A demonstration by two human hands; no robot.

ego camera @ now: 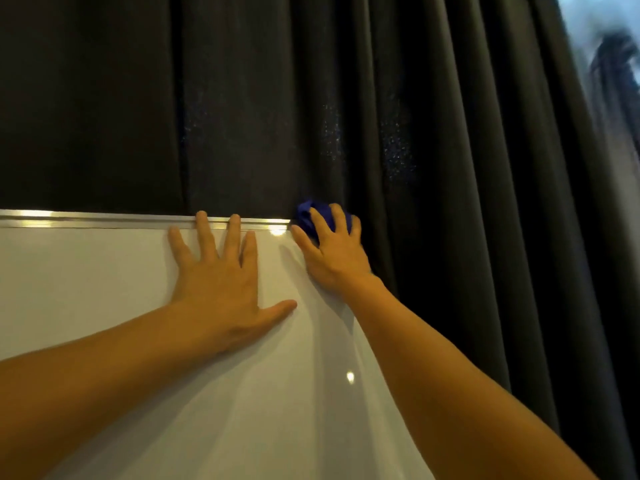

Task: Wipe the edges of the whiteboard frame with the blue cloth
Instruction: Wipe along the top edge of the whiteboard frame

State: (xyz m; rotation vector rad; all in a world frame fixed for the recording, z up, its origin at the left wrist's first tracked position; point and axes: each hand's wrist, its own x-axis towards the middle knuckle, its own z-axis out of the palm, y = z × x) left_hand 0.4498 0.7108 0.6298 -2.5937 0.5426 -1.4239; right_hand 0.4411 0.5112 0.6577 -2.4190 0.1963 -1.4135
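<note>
1. Whiteboard (104,289) is seen filling the lower left of the view, its glossy white face tilted away toward the right, with two small light reflections caught on it.
2. A silver metal frame (104,221) is seen running along the top edge of the board, ending at the upper right corner.
3. The left hand (221,289) is laid flat on the white face just below the top edge, fingers spread, thumb stretched out to the right; nothing is held in it. Two fingertips (202,216) are rested over the metal strip.
4. The blue cloth (306,216) is found bunched at the upper right corner of the frame, right where the metal strip ends.
5. The right hand (336,251) is pressed over the cloth, its fingers curled around the wad so that it is gripped against the corner; only part of the fabric is left showing above and between the fingers.
6. A dark pleated curtain (433,150) is hung behind and to the right of the board.
7. A blurred strip of bright window (602,57) is seen at the far right.
</note>
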